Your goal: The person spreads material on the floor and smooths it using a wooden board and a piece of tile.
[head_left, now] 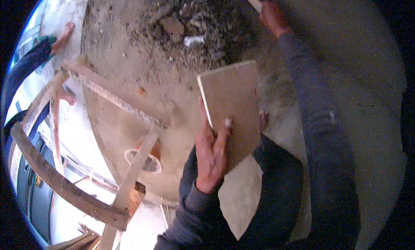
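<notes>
My left hand [212, 150] grips a flat rectangular board [231, 116], thumb on its brown face and fingers behind it. The board is tilted upright in front of my knees, its pale edge showing on the left. At the upper right, my right arm reaches far forward along a grey surface. My right hand [274, 19] is closed around a narrow pale strip [252, 0], cut off by the top of the picture. Whether the strip is a stick or the edge of a flat piece, I cannot tell.
Dark rubble [207, 25] with a white scrap lies ahead on the dusty floor. To my left stands a worn wooden frame [112, 96] with a curved bar. Behind one bar is a round orange container [158, 150] with a white rim. Another person's bare foot [67, 96] shows at far left.
</notes>
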Demonstrator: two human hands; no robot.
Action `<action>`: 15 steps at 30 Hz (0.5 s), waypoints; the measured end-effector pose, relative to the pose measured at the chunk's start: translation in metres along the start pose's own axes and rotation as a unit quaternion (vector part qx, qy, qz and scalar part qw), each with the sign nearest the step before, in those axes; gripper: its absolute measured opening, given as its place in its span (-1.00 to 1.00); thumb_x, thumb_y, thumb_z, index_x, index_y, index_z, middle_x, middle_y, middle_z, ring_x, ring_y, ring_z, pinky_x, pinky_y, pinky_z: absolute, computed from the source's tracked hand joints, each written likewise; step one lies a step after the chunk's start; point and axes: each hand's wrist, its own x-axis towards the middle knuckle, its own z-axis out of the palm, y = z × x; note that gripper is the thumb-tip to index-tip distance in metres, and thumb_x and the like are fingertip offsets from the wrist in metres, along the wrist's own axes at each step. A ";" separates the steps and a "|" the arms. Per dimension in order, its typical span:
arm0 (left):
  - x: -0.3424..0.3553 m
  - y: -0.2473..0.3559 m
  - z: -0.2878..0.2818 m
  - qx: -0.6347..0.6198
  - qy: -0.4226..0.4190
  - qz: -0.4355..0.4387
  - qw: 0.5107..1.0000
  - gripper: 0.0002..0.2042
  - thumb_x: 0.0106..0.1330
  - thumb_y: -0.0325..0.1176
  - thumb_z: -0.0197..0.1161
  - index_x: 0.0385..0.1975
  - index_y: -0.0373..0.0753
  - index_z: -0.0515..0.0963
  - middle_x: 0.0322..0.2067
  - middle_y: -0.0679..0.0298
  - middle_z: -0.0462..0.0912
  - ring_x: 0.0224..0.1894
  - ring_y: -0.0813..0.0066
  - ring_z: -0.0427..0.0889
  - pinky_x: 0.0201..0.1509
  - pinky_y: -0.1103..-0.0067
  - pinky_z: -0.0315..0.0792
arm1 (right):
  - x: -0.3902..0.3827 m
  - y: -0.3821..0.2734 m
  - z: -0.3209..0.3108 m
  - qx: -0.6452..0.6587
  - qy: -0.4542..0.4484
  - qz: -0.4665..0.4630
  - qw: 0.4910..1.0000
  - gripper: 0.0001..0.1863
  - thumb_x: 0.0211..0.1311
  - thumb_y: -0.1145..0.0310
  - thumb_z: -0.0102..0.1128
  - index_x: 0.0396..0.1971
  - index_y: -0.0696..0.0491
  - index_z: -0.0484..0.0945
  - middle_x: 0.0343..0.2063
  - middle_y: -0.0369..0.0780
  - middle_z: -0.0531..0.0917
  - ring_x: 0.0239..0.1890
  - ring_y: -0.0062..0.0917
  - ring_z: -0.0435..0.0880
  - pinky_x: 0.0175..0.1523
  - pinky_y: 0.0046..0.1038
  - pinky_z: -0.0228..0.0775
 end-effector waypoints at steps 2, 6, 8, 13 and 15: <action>-0.004 0.010 0.000 -0.061 0.006 -0.064 0.996 -0.63 0.29 -0.34 0.09 0.05 -0.35 0.31 -0.05 0.11 0.49 -0.04 0.33 0.47 0.08 0.44 0.32 | -0.004 0.005 0.008 0.037 -0.027 0.007 0.999 -0.78 -0.07 0.35 0.14 -0.42 0.16 0.53 -0.50 0.05 0.58 -0.41 -0.08 0.58 -0.36 -0.14 0.43; 0.012 0.005 -0.004 -0.007 -0.003 0.019 1.000 -0.55 0.30 -0.36 0.05 0.11 -0.47 0.20 0.15 -0.02 0.23 0.16 0.31 0.25 0.22 0.49 0.10 | 0.017 -0.020 -0.019 0.126 0.032 -0.060 0.990 -0.82 -0.08 0.37 0.14 -0.49 0.17 0.53 -0.52 0.08 0.56 -0.41 -0.05 0.57 -0.32 -0.13 0.41; 0.003 0.006 -0.007 -0.003 -0.012 0.003 1.000 -0.51 0.30 -0.37 0.03 0.14 -0.53 0.15 0.24 -0.09 0.12 0.26 0.30 0.15 0.29 0.51 0.01 | 0.008 -0.031 -0.021 0.115 0.059 -0.022 0.991 -0.83 -0.09 0.39 0.13 -0.51 0.18 0.53 -0.54 0.08 0.55 -0.42 -0.04 0.56 -0.31 -0.12 0.41; 0.002 0.013 -0.006 -0.017 -0.020 -0.012 1.000 -0.54 0.31 -0.36 0.02 0.12 -0.51 0.18 0.15 -0.07 0.27 0.13 0.33 0.29 0.21 0.51 0.12 | 0.018 -0.027 -0.008 0.088 0.053 0.038 0.994 -0.88 -0.08 0.42 0.12 -0.56 0.16 0.50 -0.61 0.05 0.53 -0.48 -0.03 0.54 -0.36 -0.10 0.39; 0.000 0.022 -0.008 -0.081 -0.016 -0.034 0.996 -0.55 0.31 -0.36 0.01 0.11 -0.51 0.20 0.10 -0.05 0.33 0.07 0.35 0.34 0.18 0.51 0.15 | 0.014 -0.042 -0.009 0.051 0.060 -0.013 0.997 -0.89 -0.08 0.42 0.12 -0.57 0.15 0.51 -0.64 0.05 0.52 -0.52 -0.03 0.54 -0.41 -0.11 0.39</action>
